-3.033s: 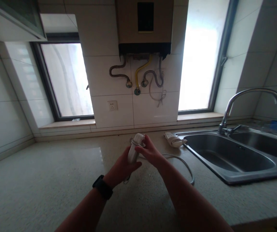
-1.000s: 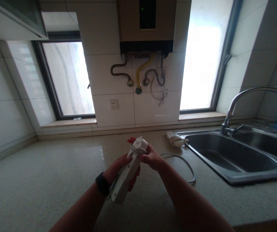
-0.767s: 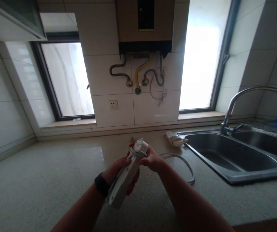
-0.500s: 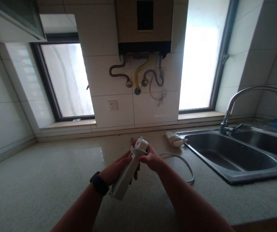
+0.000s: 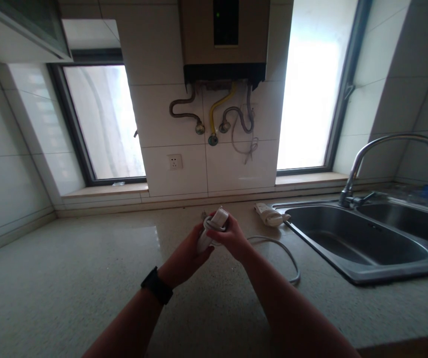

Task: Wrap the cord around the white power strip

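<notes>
Fingers (image 5: 207, 254) of the left hand (image 5: 187, 254) clamp one white strip (image 5: 203, 240) over the table (image 5: 102, 278), and those of the right hand (image 5: 233, 238) hold the cord (image 5: 209, 226) looped around its far end. Winding seems the step in hand, calling next for a steady left grip as the right guides slack round. Outward come one loose length (image 5: 289, 255), one packet (image 5: 269, 216), one two-bowl sink (image 5: 393, 272), one tap (image 5: 353, 170), one socket (image 5: 174, 161), two windows (image 5: 311, 89).
</notes>
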The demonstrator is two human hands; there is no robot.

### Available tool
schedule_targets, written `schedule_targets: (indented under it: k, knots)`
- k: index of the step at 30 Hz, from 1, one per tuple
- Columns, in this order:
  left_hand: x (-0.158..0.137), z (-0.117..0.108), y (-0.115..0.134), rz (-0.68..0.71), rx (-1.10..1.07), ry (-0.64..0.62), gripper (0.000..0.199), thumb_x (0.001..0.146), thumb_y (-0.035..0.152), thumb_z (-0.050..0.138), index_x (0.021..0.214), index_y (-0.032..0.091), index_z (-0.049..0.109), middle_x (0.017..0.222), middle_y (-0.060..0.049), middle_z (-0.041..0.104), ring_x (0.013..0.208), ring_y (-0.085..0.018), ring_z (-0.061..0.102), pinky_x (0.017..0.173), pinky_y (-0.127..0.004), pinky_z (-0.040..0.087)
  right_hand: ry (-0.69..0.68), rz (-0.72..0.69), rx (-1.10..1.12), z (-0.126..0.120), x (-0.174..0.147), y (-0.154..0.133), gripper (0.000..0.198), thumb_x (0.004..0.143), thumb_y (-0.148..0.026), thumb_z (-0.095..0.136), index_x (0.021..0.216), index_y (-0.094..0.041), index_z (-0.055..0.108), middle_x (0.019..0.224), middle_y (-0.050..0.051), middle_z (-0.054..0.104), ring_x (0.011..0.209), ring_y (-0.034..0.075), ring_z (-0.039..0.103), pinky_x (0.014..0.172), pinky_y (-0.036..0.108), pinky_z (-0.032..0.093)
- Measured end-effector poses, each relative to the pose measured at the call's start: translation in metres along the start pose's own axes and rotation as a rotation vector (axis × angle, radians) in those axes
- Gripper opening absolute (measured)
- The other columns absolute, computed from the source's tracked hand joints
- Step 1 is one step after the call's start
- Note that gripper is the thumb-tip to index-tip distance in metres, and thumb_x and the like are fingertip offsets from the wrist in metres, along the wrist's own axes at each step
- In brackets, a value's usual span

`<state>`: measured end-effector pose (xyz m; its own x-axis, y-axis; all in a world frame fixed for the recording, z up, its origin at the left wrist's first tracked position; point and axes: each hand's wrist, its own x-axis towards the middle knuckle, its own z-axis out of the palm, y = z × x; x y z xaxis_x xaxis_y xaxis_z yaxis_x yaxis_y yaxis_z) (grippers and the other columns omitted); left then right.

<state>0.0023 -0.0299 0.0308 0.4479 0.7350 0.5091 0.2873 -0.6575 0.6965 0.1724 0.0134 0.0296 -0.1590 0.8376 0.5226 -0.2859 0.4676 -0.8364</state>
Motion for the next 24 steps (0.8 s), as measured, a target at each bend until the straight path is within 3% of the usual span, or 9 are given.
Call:
schedule_targets:
  k: [10,18,24]
  knots:
    - [0.001,0.000,-0.017,0.104,0.016,-0.033,0.077,0.088,0.018,0.058,0.155,0.025,0.021,0.156,-0.014,0.036,0.139,-0.029,0.040,0.117,-0.050,0.028,-0.010,0.014,-0.024,0.000,0.001,-0.001,0.049,0.055,-0.028,0.090,0.092,-0.017,0.060,0.081,0.000,0.065,0.073,0.015,0.059,0.068,0.028,0.047]
    - [0.001,-0.006,-0.013,0.019,-0.179,-0.081,0.080,0.085,0.018,0.062,0.155,0.028,0.025,0.153,-0.011,0.042,0.134,-0.028,0.046,0.113,-0.047,0.034,-0.102,-0.048,-0.032,-0.001,0.000,-0.012,0.053,0.053,-0.028,0.092,0.096,-0.017,0.062,0.086,0.003,0.067,0.078,0.017,0.062,0.072,0.030,0.050]
    - [0.000,-0.009,-0.007,-0.065,-0.267,-0.134,0.083,0.084,0.021,0.065,0.155,0.026,0.023,0.131,-0.013,0.060,0.114,-0.026,0.057,0.096,-0.042,0.047,-0.192,-0.119,0.007,-0.002,-0.001,-0.013,0.058,0.054,-0.024,0.093,0.101,-0.019,0.059,0.089,0.002,0.064,0.080,0.016,0.060,0.071,0.027,0.050]
